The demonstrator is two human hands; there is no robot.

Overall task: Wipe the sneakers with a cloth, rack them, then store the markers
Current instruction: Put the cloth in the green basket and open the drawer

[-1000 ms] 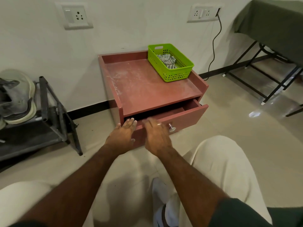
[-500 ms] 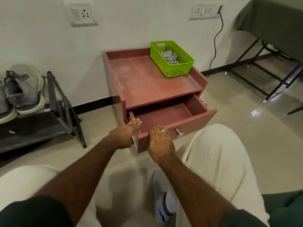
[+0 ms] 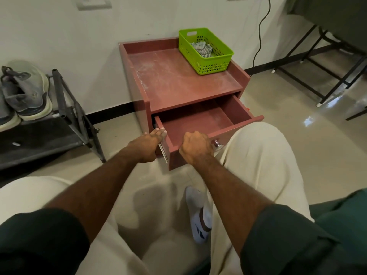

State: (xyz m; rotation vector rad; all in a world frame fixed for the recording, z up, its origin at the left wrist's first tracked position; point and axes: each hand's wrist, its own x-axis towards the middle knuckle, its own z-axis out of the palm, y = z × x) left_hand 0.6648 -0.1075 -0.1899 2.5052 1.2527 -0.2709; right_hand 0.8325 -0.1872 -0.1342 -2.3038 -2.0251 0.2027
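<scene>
Both arms reach fwd from the bottom, bare from the elbow down, dark sleeves at 7 and 5 o'clock. Left hand (image 3: 148, 144) lies at 11 o'clock of centre, fingers (image 3: 159, 132) straight and close together, pointing to 1 o'clock. Right hand (image 3: 196, 146) is just beside it at 3 o'clock, knuckles up, fingers curled under, wrist bent a bit.

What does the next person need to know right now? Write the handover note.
Left hand: fingers straight along the drawer's left side wall.
Right hand: grip curled over the drawer's front edge.
Drawer pulled well out; nothing visible inside.
Sneakers sit on the shoe rack at left; cloth lies in the green basket on the cabinet top.
Done, apparently: wiping, racking.
Left: store the markers, none in view.
</scene>
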